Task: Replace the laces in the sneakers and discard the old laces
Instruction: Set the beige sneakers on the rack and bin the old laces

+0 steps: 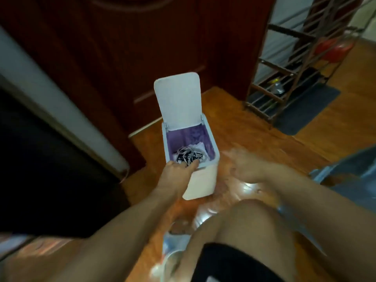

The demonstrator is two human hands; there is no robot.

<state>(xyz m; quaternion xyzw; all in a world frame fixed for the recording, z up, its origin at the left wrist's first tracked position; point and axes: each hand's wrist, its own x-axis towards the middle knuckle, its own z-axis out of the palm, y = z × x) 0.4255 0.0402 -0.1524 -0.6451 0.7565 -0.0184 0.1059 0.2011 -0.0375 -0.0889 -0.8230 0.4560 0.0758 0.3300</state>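
Laces (188, 154) lie tangled inside the small white bin (203, 180), just beyond my left hand (176, 169), whose straightened fingers reach over the near rim, gripping nothing. Lid (178, 100) stands upright behind them. My right hand (247, 166) hangs blurred beside the bin; its grip I cannot tell.

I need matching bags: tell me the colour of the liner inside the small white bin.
Purple, seen in the head view inside the open white plastic bin's liner.
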